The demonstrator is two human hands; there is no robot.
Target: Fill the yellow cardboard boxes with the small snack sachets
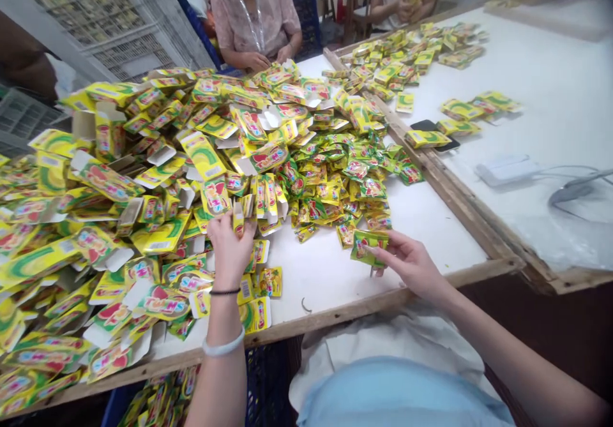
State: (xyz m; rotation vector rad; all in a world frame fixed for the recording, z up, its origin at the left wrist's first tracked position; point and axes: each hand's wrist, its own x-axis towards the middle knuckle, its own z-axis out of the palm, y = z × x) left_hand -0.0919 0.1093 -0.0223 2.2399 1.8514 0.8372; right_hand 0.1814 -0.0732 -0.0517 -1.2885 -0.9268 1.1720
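cartons (pixel 205 156), mostly yellow and green, are heaped all over the left side of the desk (pixel 311 274), right up to the wooden front edge. both hands are busy: left hand (pixel 230 248) is at the near side of that heap, fingers bent around a narrow carton (pixel 238 221), tho i can't tell if it's properly gripped. right hand (pixel 407 258) has 1 green packet (pixel 360 242) pinched between thumb and fingers, near the front edge, right of the heap. loads of loose packets (pixel 330 184) sit between the cartons and the desk's right edge. 1 person (pixel 256 18) in a pale pink top is at the far edge.
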